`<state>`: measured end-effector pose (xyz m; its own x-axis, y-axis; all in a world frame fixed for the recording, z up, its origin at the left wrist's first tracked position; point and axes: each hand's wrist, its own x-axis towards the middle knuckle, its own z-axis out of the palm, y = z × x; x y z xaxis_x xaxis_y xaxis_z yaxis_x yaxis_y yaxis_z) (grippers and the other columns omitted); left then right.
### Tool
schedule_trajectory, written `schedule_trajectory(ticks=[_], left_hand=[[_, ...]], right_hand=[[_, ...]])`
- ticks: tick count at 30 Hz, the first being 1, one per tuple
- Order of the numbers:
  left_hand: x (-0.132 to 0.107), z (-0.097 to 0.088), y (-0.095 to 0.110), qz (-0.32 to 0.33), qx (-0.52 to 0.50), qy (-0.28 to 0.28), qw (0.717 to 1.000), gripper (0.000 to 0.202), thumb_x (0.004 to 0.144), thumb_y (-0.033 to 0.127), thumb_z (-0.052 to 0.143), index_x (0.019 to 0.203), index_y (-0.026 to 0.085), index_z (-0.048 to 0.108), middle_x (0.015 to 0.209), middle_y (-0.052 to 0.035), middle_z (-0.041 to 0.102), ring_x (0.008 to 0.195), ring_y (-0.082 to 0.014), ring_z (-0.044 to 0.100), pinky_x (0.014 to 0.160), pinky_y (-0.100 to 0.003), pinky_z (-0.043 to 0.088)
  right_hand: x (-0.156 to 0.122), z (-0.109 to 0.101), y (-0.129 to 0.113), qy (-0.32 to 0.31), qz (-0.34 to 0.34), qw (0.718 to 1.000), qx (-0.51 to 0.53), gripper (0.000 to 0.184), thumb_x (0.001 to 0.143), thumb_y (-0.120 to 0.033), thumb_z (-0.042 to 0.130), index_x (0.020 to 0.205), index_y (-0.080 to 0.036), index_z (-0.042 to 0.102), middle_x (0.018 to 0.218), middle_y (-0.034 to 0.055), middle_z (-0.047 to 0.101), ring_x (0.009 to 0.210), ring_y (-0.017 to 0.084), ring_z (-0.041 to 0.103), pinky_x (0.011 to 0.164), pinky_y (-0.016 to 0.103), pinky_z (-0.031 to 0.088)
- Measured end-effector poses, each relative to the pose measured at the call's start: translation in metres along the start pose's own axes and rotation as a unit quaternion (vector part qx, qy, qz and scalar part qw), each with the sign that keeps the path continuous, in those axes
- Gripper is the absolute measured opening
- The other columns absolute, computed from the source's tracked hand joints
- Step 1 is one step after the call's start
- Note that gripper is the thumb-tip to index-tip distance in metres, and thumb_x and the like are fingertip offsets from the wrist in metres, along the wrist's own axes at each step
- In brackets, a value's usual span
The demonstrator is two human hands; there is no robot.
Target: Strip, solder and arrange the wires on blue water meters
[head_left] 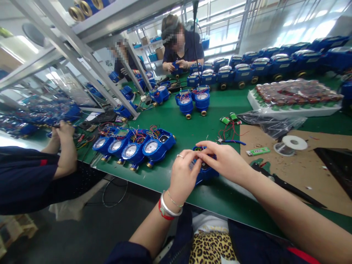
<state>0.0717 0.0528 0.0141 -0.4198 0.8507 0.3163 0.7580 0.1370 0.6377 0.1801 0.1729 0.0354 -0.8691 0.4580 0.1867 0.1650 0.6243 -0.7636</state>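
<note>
A blue water meter [206, 174] with an opened housing lies on the green table in front of me, partly covered by my hands. My left hand [184, 169] is closed over its left side, thumb and fingers pinched at the housing. From the right, my right hand [217, 156] reaches over the top, its fingertips meeting those of the left. Whatever small part sits between the fingertips is hidden. Left of my hands stands a row of several blue meters [158, 146] with round dials and loose wires showing.
Green batteries with wires [225, 120], a solder spool [290, 145], a green glue packet [257, 151] and dark-handled cutters [286, 185] lie to the right. Behind them stands a wrapped battery tray [295, 95]. Co-workers sit opposite [183, 44] and at the left [35, 176].
</note>
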Motion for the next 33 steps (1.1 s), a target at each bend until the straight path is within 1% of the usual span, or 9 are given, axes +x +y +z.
schedule_trajectory(ticks=[3,5,11,15,19,22,25,29,33], left_hand=[[0.002,0.005,-0.005,0.022,0.008,-0.002,1.000,0.019,0.095,0.020,0.047,0.104,0.019,0.063,0.105,-0.0058,0.066,0.098,-0.0186,0.060,0.089,-0.032,0.046],[0.004,0.008,-0.011,0.036,0.023,0.001,0.999,0.020,0.094,0.019,0.047,0.106,0.018,0.064,0.105,-0.0058,0.067,0.098,-0.0191,0.060,0.089,-0.033,0.047],[0.009,0.012,-0.024,0.052,0.042,0.022,0.998,0.022,0.094,0.017,0.048,0.109,0.015,0.064,0.103,-0.0069,0.069,0.096,-0.0192,0.062,0.088,-0.034,0.049],[0.005,0.012,-0.021,0.050,0.051,0.033,0.997,0.023,0.095,0.018,0.046,0.109,0.015,0.064,0.102,-0.0074,0.069,0.094,-0.0195,0.062,0.086,-0.034,0.050],[-0.001,0.012,-0.014,0.042,0.038,0.035,0.998,0.025,0.095,0.018,0.045,0.113,0.016,0.063,0.106,-0.0070,0.070,0.097,-0.0187,0.063,0.088,-0.033,0.050],[-0.005,0.010,-0.007,0.020,0.031,0.030,0.999,0.026,0.095,0.019,0.045,0.113,0.016,0.064,0.109,-0.0072,0.070,0.099,-0.0195,0.064,0.090,-0.034,0.049],[-0.009,0.006,0.001,-0.014,0.015,0.024,1.000,0.026,0.095,0.023,0.046,0.110,0.016,0.066,0.106,-0.0071,0.071,0.095,-0.0198,0.066,0.088,-0.034,0.050],[-0.014,0.002,0.006,-0.036,-0.038,-0.013,0.999,0.026,0.096,0.029,0.046,0.106,0.019,0.069,0.089,-0.0035,0.074,0.079,-0.0162,0.068,0.076,-0.027,0.053],[-0.018,0.002,0.006,-0.060,-0.081,-0.007,0.995,0.030,0.096,0.032,0.044,0.102,0.018,0.069,0.073,-0.0016,0.070,0.065,-0.0129,0.065,0.066,-0.022,0.051]], right_hand=[[0.001,0.002,0.005,0.002,0.001,1.000,0.008,0.008,0.092,-0.023,0.056,0.099,-0.021,0.061,0.088,-0.0015,0.072,0.082,0.018,0.067,0.070,0.026,0.047],[0.002,0.005,0.009,-0.007,-0.007,1.000,0.002,0.007,0.092,-0.021,0.056,0.093,-0.021,0.063,0.087,-0.0011,0.071,0.079,0.017,0.066,0.071,0.027,0.046],[0.006,0.011,0.014,-0.006,-0.007,1.000,0.024,0.011,0.091,-0.016,0.057,0.097,-0.020,0.065,0.091,-0.0005,0.070,0.082,0.015,0.064,0.074,0.026,0.045],[0.005,0.010,0.010,-0.003,-0.001,0.999,0.033,0.010,0.091,-0.016,0.057,0.096,-0.020,0.065,0.087,-0.0021,0.070,0.079,0.013,0.064,0.071,0.024,0.045],[-0.002,0.012,0.007,0.007,-0.010,1.000,-0.019,0.011,0.093,-0.017,0.055,0.098,-0.021,0.064,0.089,-0.0020,0.070,0.079,0.014,0.064,0.070,0.025,0.045],[-0.011,0.014,0.007,0.018,-0.053,0.995,-0.081,0.013,0.094,-0.017,0.051,0.101,-0.020,0.063,0.096,0.0001,0.069,0.088,0.017,0.064,0.075,0.028,0.046],[-0.021,0.015,0.012,0.063,-0.115,0.978,-0.160,0.018,0.098,-0.025,0.044,0.103,-0.020,0.061,0.099,0.0037,0.068,0.089,0.021,0.064,0.078,0.034,0.047],[-0.031,0.021,0.027,0.106,-0.191,0.951,-0.218,0.035,0.100,-0.042,0.034,0.100,-0.021,0.062,0.100,0.0077,0.067,0.091,0.024,0.062,0.080,0.040,0.048],[-0.038,0.032,0.037,0.133,-0.222,0.943,-0.208,0.040,0.097,-0.046,0.033,0.093,-0.024,0.067,0.098,0.0098,0.068,0.094,0.029,0.061,0.086,0.048,0.047]])
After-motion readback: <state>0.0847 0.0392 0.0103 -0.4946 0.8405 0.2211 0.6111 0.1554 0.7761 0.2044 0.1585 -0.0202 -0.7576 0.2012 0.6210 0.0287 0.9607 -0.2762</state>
